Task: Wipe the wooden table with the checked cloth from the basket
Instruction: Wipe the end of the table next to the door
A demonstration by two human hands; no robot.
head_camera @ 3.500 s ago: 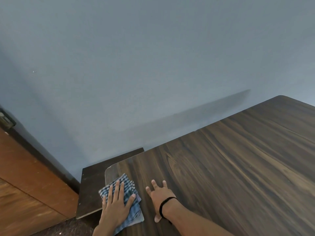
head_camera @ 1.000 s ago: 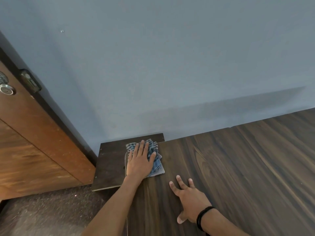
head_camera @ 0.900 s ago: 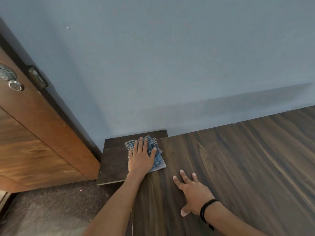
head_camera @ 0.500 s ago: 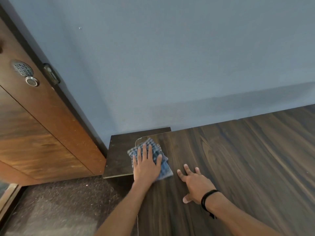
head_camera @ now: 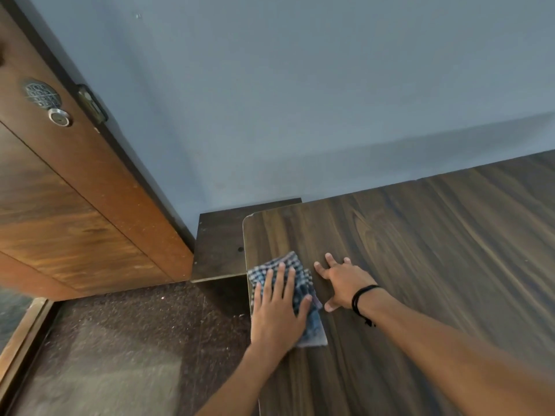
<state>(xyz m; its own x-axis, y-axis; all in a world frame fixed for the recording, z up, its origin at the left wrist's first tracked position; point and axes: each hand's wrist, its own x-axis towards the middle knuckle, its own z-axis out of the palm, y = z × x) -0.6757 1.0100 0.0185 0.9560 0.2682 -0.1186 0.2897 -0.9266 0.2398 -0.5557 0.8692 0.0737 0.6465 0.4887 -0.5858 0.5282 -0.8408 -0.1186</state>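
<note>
— What is seen on the left?
— A brown wooden door (head_camera: 60, 205) is shown, with a round keypad (head_camera: 41, 94) and a metal lock cylinder (head_camera: 60, 118) set just below it. A latch plate (head_camera: 93, 105) is fixed on the dark frame beside them.
— And elsewhere?
— A blue-grey wall (head_camera: 300, 100) is seen behind. A dark board (head_camera: 219, 235) with a small hole (head_camera: 240, 249) is set low against it, above a speckled dark floor (head_camera: 120, 340).

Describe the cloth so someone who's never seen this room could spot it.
Find the dark wooden table against the blue-grey wall. At its left edge the left hand presses flat on a folded cloth. It is the only fabric there, checked blue and white.
</note>
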